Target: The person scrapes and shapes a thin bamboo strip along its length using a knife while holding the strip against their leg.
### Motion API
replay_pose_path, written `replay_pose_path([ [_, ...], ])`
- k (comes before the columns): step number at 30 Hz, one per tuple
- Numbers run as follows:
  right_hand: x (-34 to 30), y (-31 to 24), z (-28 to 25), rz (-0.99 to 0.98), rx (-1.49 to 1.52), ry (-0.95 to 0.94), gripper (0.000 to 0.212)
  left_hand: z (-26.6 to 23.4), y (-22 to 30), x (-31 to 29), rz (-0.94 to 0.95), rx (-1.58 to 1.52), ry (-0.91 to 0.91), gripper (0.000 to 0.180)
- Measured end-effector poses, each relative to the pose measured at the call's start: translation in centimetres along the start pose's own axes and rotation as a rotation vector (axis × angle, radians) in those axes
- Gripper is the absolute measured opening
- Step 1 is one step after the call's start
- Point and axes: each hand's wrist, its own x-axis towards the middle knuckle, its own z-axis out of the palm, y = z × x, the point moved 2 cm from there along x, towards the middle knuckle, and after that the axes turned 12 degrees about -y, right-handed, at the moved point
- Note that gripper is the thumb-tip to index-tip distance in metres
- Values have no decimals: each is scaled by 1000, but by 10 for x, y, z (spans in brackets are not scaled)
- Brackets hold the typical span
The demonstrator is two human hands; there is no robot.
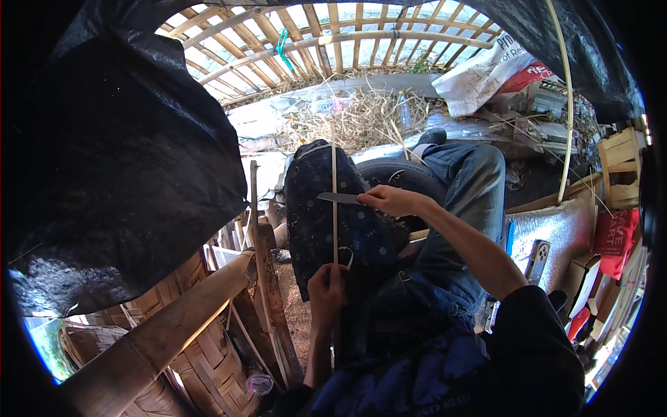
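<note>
Long pale strip (pixel 334 167) runs lengthwise over the dark patterned cloth (pixel 310 222) on the person's left leg, the left hand (pixel 325 286) pinching it low down and the right hand (pixel 390 201) gripping a knife (pixel 338 199) with its blade crossing the strip higher up. From where I'm standing there's a messy straw heap (pixel 365 121) out front, plus a big black tarp (pixel 125 174) hanging off to the left

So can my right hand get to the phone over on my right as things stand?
Probably not freely: your right hand is holding a knife across the thin pale strip, so it would likely need emptying first. Nothing visible covers the phone.
</note>
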Motion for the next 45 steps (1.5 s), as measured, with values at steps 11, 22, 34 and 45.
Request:
replay_pose_path([
  [11,4,9,9,-239,-144,274,50,-19,2,-40,-290,-263,-93,33],
  [22,9,-15,-54,-403,-165,709,34,-26,-30,-11,-192,209,-23,44],
  [34,23,-16,-39,-123,-307,611,39,-10,-12,-14,-110,380,107,42],
  [45,13,-1,-19,-115,-132,405,42,-8,-15,-16,-121,378,73,41],
])
